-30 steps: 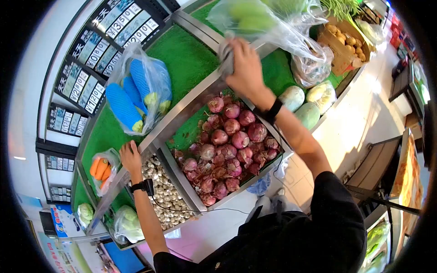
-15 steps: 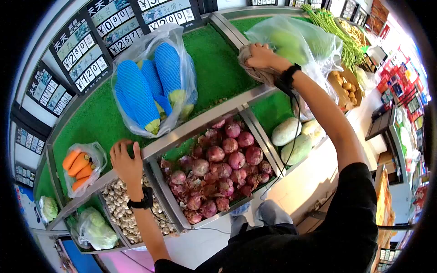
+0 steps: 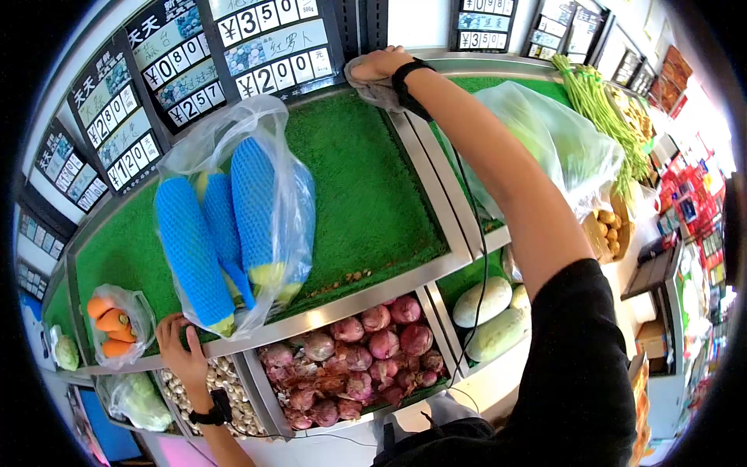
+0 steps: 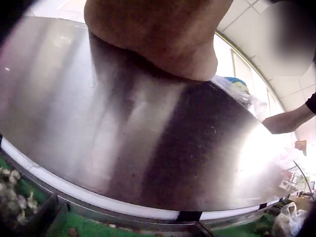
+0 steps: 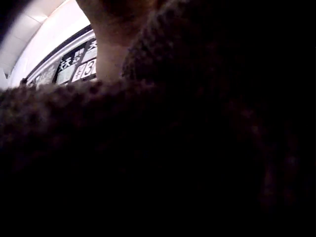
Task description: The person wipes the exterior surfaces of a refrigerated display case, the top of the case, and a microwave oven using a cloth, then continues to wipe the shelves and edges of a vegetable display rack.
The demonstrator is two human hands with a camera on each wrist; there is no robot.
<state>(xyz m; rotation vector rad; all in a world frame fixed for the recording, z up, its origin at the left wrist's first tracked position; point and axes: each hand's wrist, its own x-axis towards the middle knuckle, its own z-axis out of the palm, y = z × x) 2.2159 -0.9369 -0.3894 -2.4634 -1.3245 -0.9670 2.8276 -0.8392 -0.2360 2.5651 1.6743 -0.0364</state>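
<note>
At the back of the sloped display, my right hand (image 3: 381, 64) grips a grey-brown cloth (image 3: 375, 93). The cloth lies at the far end of the metal divider (image 3: 436, 171), just below the price boards. In the right wrist view its dark fabric fills most of the picture and hides the fingers. My left hand (image 3: 184, 354) rests on the metal front ledge (image 3: 327, 315), thumb apart from the fingers. Beside it are a clear bag of orange carrots (image 3: 115, 323) and a bag of long vegetables in blue foam netting (image 3: 253, 210).
Red onions (image 3: 358, 358) and garlic bulbs (image 3: 226, 393) fill bins below the ledge. Pale green melons (image 3: 482, 302) lie to the right. A bag of green vegetables (image 3: 537, 140) sits beyond the divider. A black cable (image 3: 484, 265) hangs from the right wrist across the bins.
My right hand has moved with the cloth along the divider, from its front end to the back edge by the price boards. The left hand stays at the ledge while the head view shifts.
</note>
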